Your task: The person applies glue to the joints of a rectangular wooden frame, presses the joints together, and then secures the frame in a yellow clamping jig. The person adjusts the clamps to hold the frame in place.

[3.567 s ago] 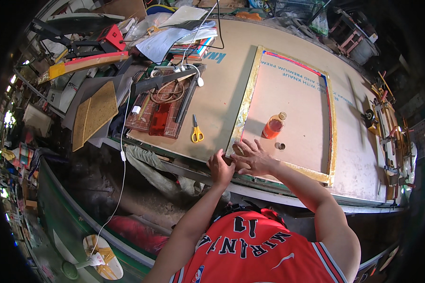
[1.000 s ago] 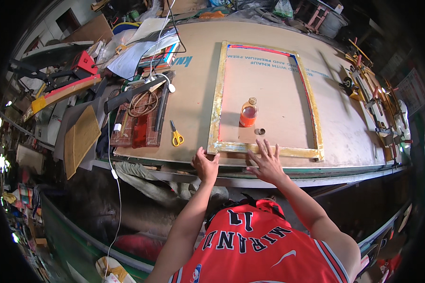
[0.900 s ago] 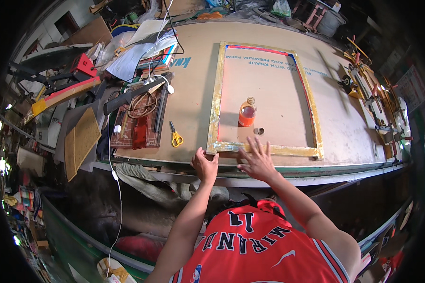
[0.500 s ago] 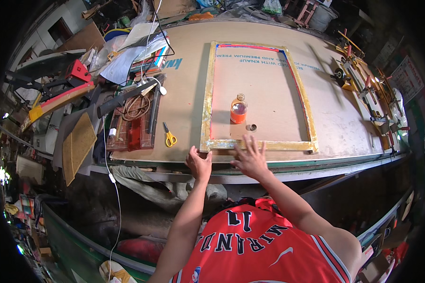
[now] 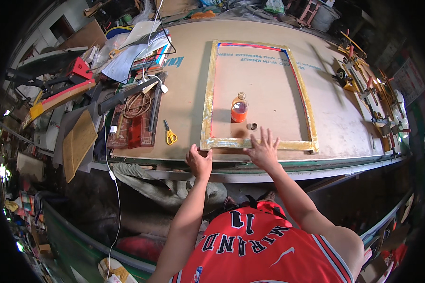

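Observation:
A rectangular wooden frame (image 5: pixel 309 113), worn and yellowish with red and blue along its inner edges, lies on a large board. My left hand (image 5: pixel 199 162) is curled at its near left corner, thumb and fingers closed about the corner. Over the near rail, right of the middle, my right hand (image 5: pixel 263 150) lies with its fingers spread, holding nothing. Inside the frame's outline an uncapped clear bottle (image 5: pixel 239 108) stands upright, part filled with orange liquid. A small dark cap (image 5: pixel 252 126) sits beside it, just beyond my right fingertips.
Yellow-handled scissors (image 5: pixel 170 134) lie left of the frame on the board (image 5: pixel 184 94). Further left are a reddish tray (image 5: pixel 139 127) with a coiled cord, a white cable (image 5: pixel 115 193) and piled papers (image 5: pixel 125 63). Several clamps (image 5: pixel 368 89) crowd the right edge.
My right hand has shifted right along the near rail, its fingers still spread. The left hand stays at the corner. Frame and bottle show no clear movement.

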Demonstrator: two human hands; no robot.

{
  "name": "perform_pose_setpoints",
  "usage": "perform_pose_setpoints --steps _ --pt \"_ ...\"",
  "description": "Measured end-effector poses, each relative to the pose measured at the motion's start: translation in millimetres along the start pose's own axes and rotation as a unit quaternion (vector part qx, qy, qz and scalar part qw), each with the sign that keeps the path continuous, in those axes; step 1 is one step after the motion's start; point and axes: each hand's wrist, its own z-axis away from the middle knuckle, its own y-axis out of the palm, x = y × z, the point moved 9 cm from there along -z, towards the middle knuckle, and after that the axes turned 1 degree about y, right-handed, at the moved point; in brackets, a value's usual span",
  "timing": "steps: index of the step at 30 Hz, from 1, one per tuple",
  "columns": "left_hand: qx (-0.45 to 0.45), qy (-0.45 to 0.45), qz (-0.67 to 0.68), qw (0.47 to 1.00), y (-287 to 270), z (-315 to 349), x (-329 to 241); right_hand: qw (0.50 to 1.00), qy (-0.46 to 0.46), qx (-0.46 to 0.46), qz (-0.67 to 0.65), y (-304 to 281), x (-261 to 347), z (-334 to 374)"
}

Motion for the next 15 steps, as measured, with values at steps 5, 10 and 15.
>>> perform_pose_setpoints --steps 5,10,15 --pt "0.007 -0.013 -0.001 1.0 2.5 0.9 2.7 0.996 -0.091 0.008 0.003 -3.5 18.9 12.1" --pt "0.003 -0.006 0.004 1.0 0.2 1.0 0.0 0.999 -0.033 -0.001 0.012 1.0 -1.7 5.5" --pt "0.004 -0.01 0.01 1.0 2.2 1.4 4.7 0.992 -0.118 0.046 -0.003 -4.9 24.2 15.2"
